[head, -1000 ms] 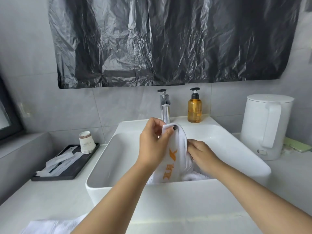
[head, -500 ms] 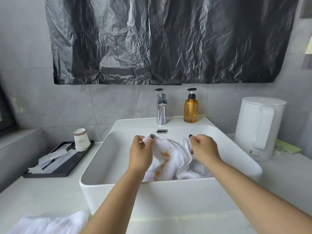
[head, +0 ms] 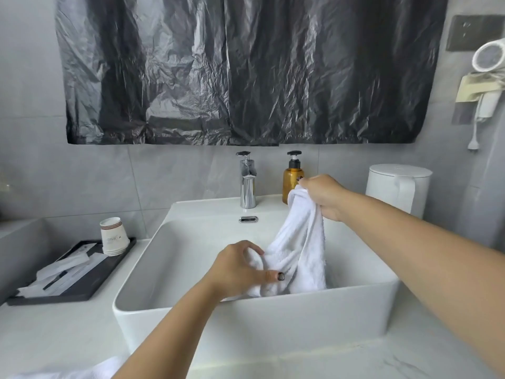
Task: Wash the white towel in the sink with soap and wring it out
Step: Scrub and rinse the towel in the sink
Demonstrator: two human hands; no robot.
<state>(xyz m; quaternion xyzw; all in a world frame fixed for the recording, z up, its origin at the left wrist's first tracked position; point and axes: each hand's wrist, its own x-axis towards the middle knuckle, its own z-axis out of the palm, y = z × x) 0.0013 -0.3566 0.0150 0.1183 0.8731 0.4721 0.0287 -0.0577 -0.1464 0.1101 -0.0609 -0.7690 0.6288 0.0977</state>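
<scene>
The white towel (head: 297,250) hangs stretched inside the white rectangular sink (head: 246,321). My right hand (head: 322,196) grips its upper end, raised near the back right of the basin. My left hand (head: 240,270) grips the lower bunched end, low in the basin near the front wall. An amber soap pump bottle (head: 291,177) stands on the sink's back ledge, just behind my right hand. The chrome tap (head: 247,184) is to its left; no water runs from it.
A white kettle (head: 397,188) stands right of the sink. On the left counter a black tray (head: 79,280) holds paper cups (head: 113,236) and sachets. Another white cloth (head: 82,373) lies at the bottom left edge. A hair dryer (head: 489,75) hangs on the right wall.
My right hand has lifted one end of the towel up and to the right. My left hand has dropped lower into the basin with the other end. The orange print no longer shows.
</scene>
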